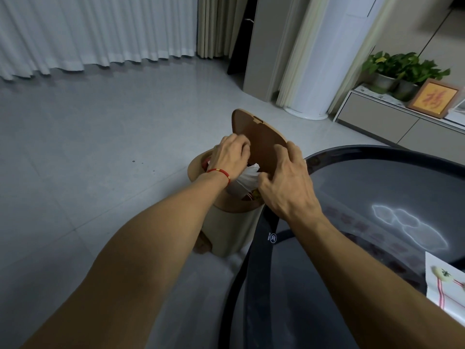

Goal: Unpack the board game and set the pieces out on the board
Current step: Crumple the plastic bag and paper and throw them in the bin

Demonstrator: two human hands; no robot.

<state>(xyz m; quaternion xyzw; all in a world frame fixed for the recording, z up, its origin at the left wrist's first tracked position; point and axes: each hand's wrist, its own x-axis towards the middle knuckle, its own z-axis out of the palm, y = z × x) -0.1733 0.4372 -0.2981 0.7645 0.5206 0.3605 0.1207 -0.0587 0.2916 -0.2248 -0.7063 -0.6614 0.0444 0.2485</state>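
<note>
Standing on grey tile floor [100, 152]: lidded bin [231, 230] beside dark glass table [377, 187]; curtains [75, 34] behind.

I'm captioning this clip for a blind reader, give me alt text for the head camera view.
Both hands reach into a beige bin on the tiled floor: the left hand pushes white plastic wrapping in, and the right hand rests its fingers on the raised brown lid. A dark glass table stands to the right.
</note>
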